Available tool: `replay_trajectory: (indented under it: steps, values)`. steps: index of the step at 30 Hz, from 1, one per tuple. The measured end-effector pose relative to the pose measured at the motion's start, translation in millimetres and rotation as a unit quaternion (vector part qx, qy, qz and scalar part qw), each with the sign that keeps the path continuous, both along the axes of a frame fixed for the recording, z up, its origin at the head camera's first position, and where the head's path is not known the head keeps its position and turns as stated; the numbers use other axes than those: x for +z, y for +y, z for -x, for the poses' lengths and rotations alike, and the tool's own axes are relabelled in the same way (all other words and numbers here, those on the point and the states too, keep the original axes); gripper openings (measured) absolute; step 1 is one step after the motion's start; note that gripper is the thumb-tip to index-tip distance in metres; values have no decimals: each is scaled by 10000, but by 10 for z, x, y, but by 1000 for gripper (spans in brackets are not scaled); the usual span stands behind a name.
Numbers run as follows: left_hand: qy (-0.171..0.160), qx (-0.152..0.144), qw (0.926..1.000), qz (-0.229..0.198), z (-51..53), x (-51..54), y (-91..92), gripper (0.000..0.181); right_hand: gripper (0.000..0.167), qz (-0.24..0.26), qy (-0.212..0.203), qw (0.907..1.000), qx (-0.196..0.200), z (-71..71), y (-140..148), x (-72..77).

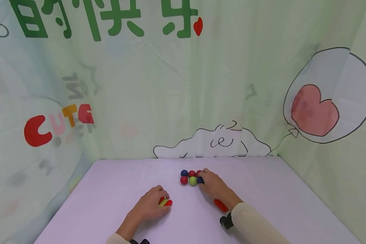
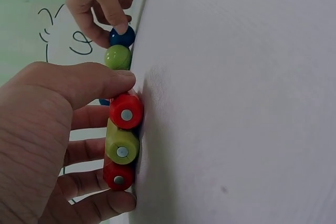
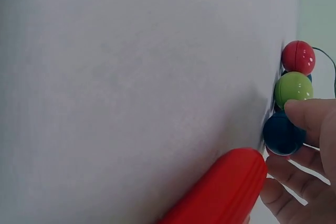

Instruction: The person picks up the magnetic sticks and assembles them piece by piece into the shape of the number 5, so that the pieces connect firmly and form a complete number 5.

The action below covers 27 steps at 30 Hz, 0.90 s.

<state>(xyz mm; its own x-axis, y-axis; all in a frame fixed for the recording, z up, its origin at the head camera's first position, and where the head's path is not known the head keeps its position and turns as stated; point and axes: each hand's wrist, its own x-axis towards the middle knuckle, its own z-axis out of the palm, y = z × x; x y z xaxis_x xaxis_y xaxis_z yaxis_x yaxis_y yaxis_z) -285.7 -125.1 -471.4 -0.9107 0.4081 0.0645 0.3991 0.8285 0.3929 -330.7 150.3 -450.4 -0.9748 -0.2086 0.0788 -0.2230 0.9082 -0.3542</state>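
Observation:
My left hand (image 1: 150,205) holds a side-by-side row of three short rods between thumb and fingers on the table. In the left wrist view these are a red rod (image 2: 118,176), a yellow-green rod (image 2: 122,142) and another red rod (image 2: 126,111), each with a silvery disc on its end. Farther back, my right hand (image 1: 213,184) pinches a dark blue ball (image 3: 283,134) at the near right corner of a two-row ball cluster. Beside it lies a green ball (image 1: 193,181), then a red ball (image 1: 184,180). Behind are a blue ball (image 1: 184,173) and two red balls (image 1: 191,173), one partly covered by my fingers.
A single red rod (image 1: 221,205) lies on the table under my right wrist. The pale table (image 1: 262,189) ends at a printed curtain (image 1: 125,101) behind and at the sides. A dark wrist device (image 1: 226,221) is at my right sleeve.

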Motion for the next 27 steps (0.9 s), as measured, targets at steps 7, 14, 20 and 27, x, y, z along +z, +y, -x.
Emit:
replay_trajectory:
  steps: [7,14,20,27]
  values:
    - [80,81,9999,82,27,22,47,33,38,-36,-272,9996,-56,34,12,30]
    - [88,92,9997,229,29,35,79,30,39,156,-322,9992,-156,17,56,30]
    - [75,185,9992,339,32,35,109,27,41,634,-349,9967,-363,-33,82,22]
    - [206,230,9985,453,6,9,121,21,39,1307,-428,9894,-465,-122,73,47]
